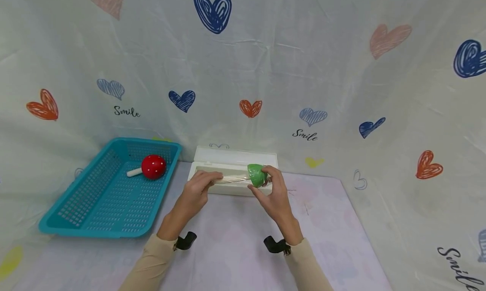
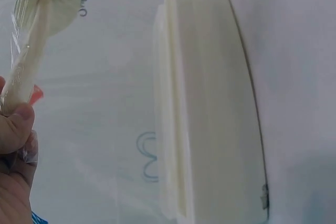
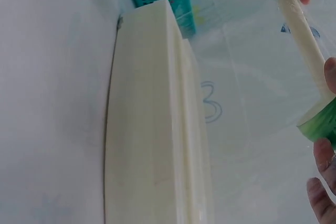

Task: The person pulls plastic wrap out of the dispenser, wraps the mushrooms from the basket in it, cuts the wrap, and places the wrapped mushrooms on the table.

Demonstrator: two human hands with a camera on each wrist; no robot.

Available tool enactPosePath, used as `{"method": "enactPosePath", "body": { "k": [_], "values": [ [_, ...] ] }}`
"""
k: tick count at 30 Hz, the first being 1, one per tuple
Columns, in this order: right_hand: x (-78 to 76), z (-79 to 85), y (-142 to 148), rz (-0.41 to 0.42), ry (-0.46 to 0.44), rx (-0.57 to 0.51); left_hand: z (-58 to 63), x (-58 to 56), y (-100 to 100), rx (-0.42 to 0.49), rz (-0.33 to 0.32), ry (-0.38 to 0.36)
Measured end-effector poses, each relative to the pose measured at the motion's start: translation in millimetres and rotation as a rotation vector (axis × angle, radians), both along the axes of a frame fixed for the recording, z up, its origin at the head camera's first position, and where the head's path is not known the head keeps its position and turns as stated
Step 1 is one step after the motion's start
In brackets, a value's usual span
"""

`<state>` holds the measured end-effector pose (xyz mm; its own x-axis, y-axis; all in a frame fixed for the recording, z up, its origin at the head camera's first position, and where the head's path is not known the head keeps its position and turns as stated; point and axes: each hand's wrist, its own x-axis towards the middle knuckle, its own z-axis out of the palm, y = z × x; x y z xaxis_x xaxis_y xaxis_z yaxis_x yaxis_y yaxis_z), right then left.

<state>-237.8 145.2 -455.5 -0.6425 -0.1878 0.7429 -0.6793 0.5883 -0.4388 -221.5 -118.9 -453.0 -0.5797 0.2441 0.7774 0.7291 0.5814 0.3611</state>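
Note:
Above a long white box in the head view, both hands hold up a toy mushroom with a green cap and a pale stem. Clear plastic film wraps it. My left hand pinches the free end of the stem between thumb and fingers. At the other end, my right hand grips the green cap with thumb below and fingers above. The mushroom lies about level, cap to the right. From the right wrist view, the stem slants between both sets of fingers.
A blue-green perforated basket stands on the left of the table, with a red, white-dotted toy mushroom inside. The white box's lid is raised at the back against a heart-printed curtain.

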Motion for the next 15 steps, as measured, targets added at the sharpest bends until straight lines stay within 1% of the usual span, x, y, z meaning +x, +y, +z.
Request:
{"method": "enactPosePath", "body": {
  "k": [4,6,8,10,12,15],
  "values": [
    [4.2,-8.2,3.5,0.001,-0.026,0.02,-3.5,3.9,-1.5,-0.027,-0.013,-0.024],
    [8.3,-15.8,6.5,0.0,-0.041,0.04,-4.9,7.8,-3.0,-0.061,-0.038,-0.077],
    [12.8,-26.1,9.7,0.002,-0.057,0.062,-6.4,12.5,-5.0,-0.11,-0.07,-0.17],
    [17.6,-36.6,12.1,0.01,-0.083,0.085,-8.0,16.9,-6.9,-0.154,-0.096,-0.295],
    [20.8,-46.6,13.2,0.024,-0.105,0.104,-10.4,20.0,-8.7,-0.202,-0.11,-0.417],
    [24.1,-58.3,13.0,0.04,-0.148,0.122,-15.0,22.3,-10.6,-0.26,-0.107,-0.56]
  ]
}}
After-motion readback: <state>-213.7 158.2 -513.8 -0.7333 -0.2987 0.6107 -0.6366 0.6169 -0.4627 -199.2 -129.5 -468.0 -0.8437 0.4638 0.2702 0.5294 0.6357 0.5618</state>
